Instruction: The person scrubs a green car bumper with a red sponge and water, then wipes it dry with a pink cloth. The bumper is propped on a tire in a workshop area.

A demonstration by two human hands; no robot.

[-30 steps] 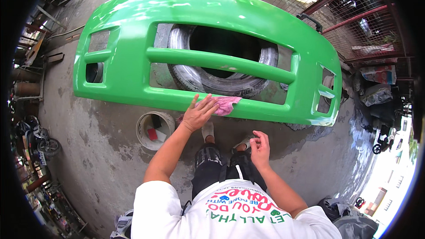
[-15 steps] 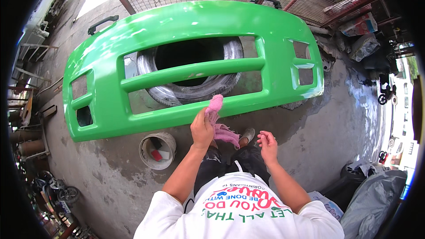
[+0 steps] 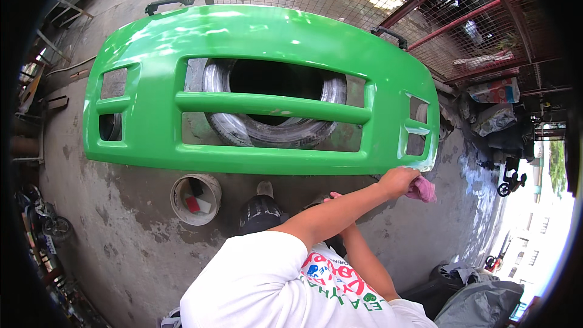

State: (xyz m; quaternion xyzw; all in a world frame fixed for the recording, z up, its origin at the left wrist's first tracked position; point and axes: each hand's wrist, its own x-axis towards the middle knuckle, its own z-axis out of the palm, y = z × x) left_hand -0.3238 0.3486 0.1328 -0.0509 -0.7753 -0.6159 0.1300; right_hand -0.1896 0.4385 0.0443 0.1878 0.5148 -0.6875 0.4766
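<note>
Green bumper [image 3: 255,36] over a tyre [image 3: 273,133] on concrete floor [image 3: 109,231]; left hand [image 3: 398,181] fingers clamp a pink rag [image 3: 422,189]; right hand [image 3: 334,196] seems hidden, grip unclear; bucket [image 3: 195,199] nearby

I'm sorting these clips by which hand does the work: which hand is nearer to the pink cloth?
Left. The left hand grips the pink cloth at the green bumper's lower right edge. The right hand is mostly hidden beneath the left forearm, away from it.

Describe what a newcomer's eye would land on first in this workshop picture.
A big, glossy green bumper fills the middle, lying over an old tyre on the concrete floor. At its lower right edge, the left hand presses a pink cloth. A small bucket stands just below the panel, left of centre.
</note>
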